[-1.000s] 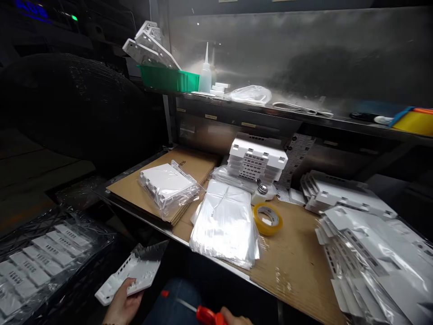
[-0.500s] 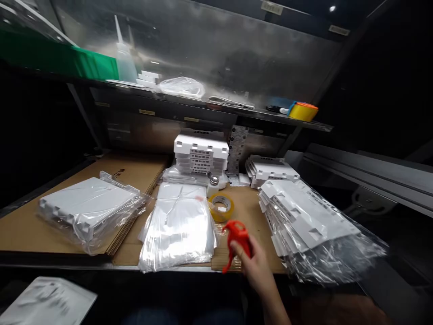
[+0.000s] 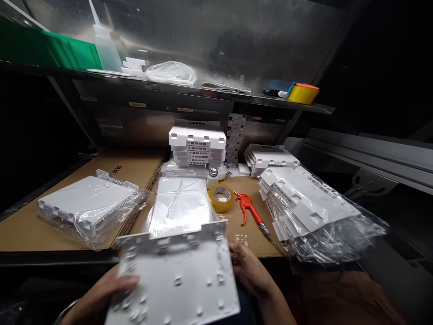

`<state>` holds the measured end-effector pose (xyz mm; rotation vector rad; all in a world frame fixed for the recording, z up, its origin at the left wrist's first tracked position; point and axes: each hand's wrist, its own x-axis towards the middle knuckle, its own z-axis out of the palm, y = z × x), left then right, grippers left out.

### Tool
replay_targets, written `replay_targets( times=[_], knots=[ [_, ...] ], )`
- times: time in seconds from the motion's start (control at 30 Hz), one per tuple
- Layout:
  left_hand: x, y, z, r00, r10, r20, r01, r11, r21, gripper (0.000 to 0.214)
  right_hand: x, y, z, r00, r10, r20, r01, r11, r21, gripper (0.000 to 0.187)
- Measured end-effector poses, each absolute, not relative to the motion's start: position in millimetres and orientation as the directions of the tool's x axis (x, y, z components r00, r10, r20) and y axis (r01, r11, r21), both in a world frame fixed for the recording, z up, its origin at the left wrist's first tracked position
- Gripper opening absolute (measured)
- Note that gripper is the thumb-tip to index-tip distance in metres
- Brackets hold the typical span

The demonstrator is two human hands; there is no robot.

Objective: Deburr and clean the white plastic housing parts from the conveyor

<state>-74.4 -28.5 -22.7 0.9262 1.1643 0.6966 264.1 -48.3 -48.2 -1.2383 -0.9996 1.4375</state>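
A white plastic panel (image 3: 182,271), its inner side with small bosses facing me, is held up at the table's front edge. My left hand (image 3: 118,286) grips its left side, thumb across the face. At its right edge is my right hand (image 3: 248,266), fingers curled behind the panel and partly hidden. Beyond the panel lies a stack of clear plastic bags (image 3: 182,198), its near end covered by it. A red air blow gun (image 3: 248,207) rests on the cardboard, right of a roll of yellow tape (image 3: 221,198).
Bagged white panels lie in a pile (image 3: 304,203) at right and singly (image 3: 89,198) on cardboard (image 3: 20,234) at left. White panels are stacked (image 3: 198,144) at the back, near a small metal-capped bottle (image 3: 212,176). A shelf (image 3: 158,85) crosses above.
The red blow gun has left my right hand and lies on the cardboard. The white panel, earlier at the lower left, is now in front of me with both hands at it.
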Motion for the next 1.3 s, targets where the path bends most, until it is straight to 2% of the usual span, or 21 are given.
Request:
replay_targets(
  times=[0.07, 0.17, 0.23, 0.33, 0.47, 0.67, 0.87, 1.0, 1.2, 1.23, 1.3],
  knots=[
    [-48, -9, -26, 0.304, 0.864, -0.402, 0.075, 0.399, 0.914, 0.061, 267, -67, -48, -0.055, 0.939, -0.34, -0.467, -0.325, -0.822, 0.059],
    [-9, 19, -35, 0.309, 0.907, -0.285, 0.166, 0.244, 0.955, 0.069, 288, -81, -45, 0.123, 0.886, -0.448, -0.704, -0.24, -0.669, 0.054],
    [8, 30, -41, 0.305, 0.937, -0.171, 0.274, 0.085, 0.958, 0.058, 303, -88, -41, 0.241, 0.846, -0.475, -0.77, -0.131, -0.624, 0.056],
    [20, 34, -51, 0.361, 0.932, 0.0, 0.447, -0.173, 0.878, 0.049, 317, -99, -33, 0.386, 0.798, -0.462, -0.786, 0.022, -0.618, 0.061],
    [17, 33, -63, 0.438, 0.897, 0.06, 0.592, -0.338, 0.732, 0.034, 321, -110, -30, 0.468, 0.772, -0.43, -0.762, 0.106, -0.638, 0.066],
    [6, 55, -58, 0.476, 0.879, 0.003, 0.68, -0.371, 0.633, 0.024, 321, -110, -35, 0.526, 0.73, -0.437, -0.722, 0.111, -0.683, 0.066],
    [3, 76, -35, 0.574, 0.818, -0.042, 0.652, -0.425, 0.628, 0.03, 321, -113, -38, 0.607, 0.669, -0.428, -0.656, 0.118, -0.745, 0.069],
    [7, 72, -32, 0.554, 0.832, -0.025, 0.656, -0.418, 0.629, 0.016, 319, -118, -44, 0.619, 0.641, -0.454, -0.655, 0.103, -0.748, 0.069],
    [7, 73, -30, 0.491, 0.868, -0.076, 0.607, -0.278, 0.744, 0.006, 318, -122, -46, 0.596, 0.631, -0.496, -0.684, 0.076, -0.726, 0.073],
    [5, 75, -29, 0.493, 0.865, -0.095, 0.583, -0.247, 0.774, 0.007, 319, -123, -46, 0.595, 0.634, -0.494, -0.684, 0.076, -0.725, 0.073],
    [3, 80, -29, 0.492, 0.86, -0.132, 0.529, -0.176, 0.83, 0.021, 320, -124, -44, 0.577, 0.655, -0.489, -0.689, 0.068, -0.721, 0.074]
  ],
)
